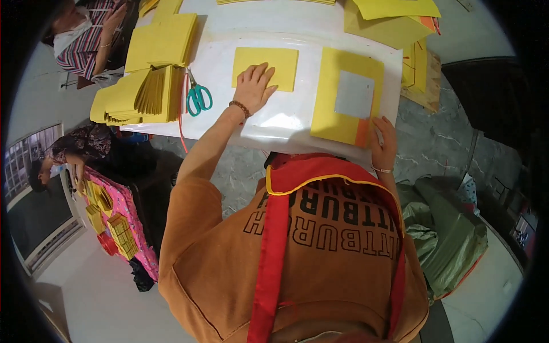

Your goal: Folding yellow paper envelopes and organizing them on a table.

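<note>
Pressing lightly on a small yellow rectangular paper piece (283, 62), the left hand (255, 86) lies palm down, fingers slightly spread — the piece sits around the middle of the glossy white table surface (220, 57). By the surface's right edge, near its near right corner, lies a larger yellow paper sheet (329, 77) carrying a flat grey rectangle (351, 94). The right hand (385, 140) is beside this sheet's orange strip (362, 132), fingers loosely bent; I cannot tell whether it grips. Teal-handled scissors (198, 98) lie toward the left edge — just beside thick stacks of folded yellow paper (163, 43).
</note>
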{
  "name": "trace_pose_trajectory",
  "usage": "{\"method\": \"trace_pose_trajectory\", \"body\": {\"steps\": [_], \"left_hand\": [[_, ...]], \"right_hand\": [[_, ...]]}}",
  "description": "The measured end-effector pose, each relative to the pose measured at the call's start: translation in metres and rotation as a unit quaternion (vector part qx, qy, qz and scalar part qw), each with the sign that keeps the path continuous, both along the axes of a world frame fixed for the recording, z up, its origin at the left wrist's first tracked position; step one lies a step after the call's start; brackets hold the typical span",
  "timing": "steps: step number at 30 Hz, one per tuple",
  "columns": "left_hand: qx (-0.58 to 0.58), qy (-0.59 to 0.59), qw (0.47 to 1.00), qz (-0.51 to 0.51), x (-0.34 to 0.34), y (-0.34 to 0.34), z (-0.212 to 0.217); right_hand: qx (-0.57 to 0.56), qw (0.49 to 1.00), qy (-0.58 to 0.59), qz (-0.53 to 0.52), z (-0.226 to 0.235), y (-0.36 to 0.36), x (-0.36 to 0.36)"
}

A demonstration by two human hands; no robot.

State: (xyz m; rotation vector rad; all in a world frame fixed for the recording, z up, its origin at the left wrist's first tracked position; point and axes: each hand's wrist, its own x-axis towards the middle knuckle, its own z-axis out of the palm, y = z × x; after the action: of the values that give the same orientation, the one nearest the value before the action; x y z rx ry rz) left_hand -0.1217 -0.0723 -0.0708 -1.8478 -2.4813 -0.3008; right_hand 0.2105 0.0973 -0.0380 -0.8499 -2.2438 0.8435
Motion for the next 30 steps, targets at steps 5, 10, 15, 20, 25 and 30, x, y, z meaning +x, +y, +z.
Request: {"method": "trace_pose_trajectory", "body": {"steps": [5,10,15,20,25,30], "left_hand": [[0.018,0.03,0.999,-0.021,0.0,0.002,0.007],[0.01,0.063,0.996,-0.063,0.007,0.02,0.041],[0.169,-0.035,0.939,-0.298,0.088,0.055,0.054],[0.053,-0.092,0.946,-0.307,0.149,0.055,0.052],[0.056,-0.268,0.92,-0.281,0.138,0.06,0.048],[0.02,-0.37,0.909,-0.188,0.134,0.065,0.05]], "right_hand": [[0.079,0.993,-0.041,0.073,-0.003,0.016,-0.011],[0.095,0.988,-0.103,0.064,-0.018,0.018,-0.003],[0.075,0.991,-0.089,0.065,-0.026,0.021,-0.001],[-0.029,0.994,-0.038,0.095,-0.029,0.029,-0.001],[-0.248,0.958,0.101,0.1,-0.037,0.037,0.001],[-0.319,0.939,0.109,0.064,-0.034,0.034,0.0]]}}
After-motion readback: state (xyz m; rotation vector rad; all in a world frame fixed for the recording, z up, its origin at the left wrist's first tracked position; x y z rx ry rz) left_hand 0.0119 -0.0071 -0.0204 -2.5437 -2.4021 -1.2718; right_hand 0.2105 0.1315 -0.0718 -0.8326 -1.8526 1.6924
